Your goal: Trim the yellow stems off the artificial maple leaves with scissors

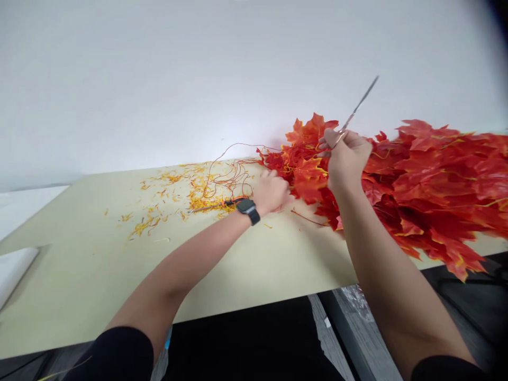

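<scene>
A large heap of red-orange artificial maple leaves [428,180] covers the right part of the table. Above its left portion, my right hand [346,151] is closed round a thin metal tool [359,106], which looks like scissors pointing up and away. My left hand [273,191], with a black watch on the wrist, is at the left edge of the heap; its fingers are blurred, and what they touch is unclear. Thin red-brown strands [234,177] curl on the table left of the leaves. One dark, slim tool [212,207] lies among yellow scraps beside the watch.
Yellow and orange scraps [172,179] are scattered over the pale table [119,275]. A white wall rises behind it. White sheets [16,267] lie at the far left. Clear plastic [357,299] shows below the front edge at the right.
</scene>
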Demonstrator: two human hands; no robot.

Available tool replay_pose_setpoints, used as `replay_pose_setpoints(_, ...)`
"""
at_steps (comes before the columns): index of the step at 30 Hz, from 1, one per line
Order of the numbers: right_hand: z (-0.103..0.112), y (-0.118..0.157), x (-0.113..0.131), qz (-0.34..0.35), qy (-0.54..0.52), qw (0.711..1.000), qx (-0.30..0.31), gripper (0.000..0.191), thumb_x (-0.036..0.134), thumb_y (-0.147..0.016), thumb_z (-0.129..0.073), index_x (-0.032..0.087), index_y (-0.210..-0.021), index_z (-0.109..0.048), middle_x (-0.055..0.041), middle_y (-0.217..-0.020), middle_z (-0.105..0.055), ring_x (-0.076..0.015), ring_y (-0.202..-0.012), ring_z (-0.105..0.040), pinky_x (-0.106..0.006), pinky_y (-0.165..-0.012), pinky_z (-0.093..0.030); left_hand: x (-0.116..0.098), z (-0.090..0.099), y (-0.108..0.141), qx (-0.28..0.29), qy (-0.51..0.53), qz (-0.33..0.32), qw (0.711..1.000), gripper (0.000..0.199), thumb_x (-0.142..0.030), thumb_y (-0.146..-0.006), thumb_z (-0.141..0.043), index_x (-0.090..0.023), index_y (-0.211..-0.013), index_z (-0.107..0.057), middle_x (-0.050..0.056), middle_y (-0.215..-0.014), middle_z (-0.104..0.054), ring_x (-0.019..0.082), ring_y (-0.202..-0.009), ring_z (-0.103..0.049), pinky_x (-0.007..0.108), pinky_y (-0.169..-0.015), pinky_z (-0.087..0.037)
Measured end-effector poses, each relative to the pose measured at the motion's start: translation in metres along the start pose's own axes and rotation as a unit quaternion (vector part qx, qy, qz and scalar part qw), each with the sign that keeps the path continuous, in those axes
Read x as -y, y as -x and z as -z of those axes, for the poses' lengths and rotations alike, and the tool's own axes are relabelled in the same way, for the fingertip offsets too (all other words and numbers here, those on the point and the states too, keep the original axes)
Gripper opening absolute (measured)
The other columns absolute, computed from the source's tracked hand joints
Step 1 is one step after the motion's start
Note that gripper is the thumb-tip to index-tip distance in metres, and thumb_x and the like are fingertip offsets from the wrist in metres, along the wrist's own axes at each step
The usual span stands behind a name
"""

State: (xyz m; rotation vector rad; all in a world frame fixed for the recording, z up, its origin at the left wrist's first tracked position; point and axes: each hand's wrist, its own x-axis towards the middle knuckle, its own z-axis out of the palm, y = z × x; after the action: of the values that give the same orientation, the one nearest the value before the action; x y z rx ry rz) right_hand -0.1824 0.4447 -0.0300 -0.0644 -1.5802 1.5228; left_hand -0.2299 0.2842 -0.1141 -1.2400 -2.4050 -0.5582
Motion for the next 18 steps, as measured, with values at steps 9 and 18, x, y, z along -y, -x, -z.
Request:
replay_pose_setpoints(9,-0.025,0.004,-0.017,-0.08,-0.008,0.995,0.06,0.029,0.04,-0.09,-0.084,0.019,-0.076,-0.071,-0.0029,-0.077,-0.069,-0.0148,-0.07,-0.061,-0.031,-0.065,-0.052,0.078,0.055,0.03,-0.089,0.462,0.257,0.844,0.038,-0.044,-0.106,-0.061,-0.02,-0.127,-0.08,0.008,-0.117,-0.077,0.016,-0.1,-0.064,0.029,-0.095,-0.049)
replay_pose_setpoints(18,-0.037,0.041,-0.051,-0.135,-0.003,0.985,0.111,0.037,0.054,-0.081,-0.088,0.017,-0.082,-0.082,-0.0071,-0.088,-0.079,-0.0167,-0.075,-0.067,-0.027,-0.064,-0.054,0.085,0.061,0.059,-0.127,0.617,0.293,0.719,0.017,-0.023,-0.091,-0.077,-0.017,-0.106,-0.077,0.004,-0.106,-0.075,0.012,-0.093,-0.065,0.025,-0.088,-0.049)
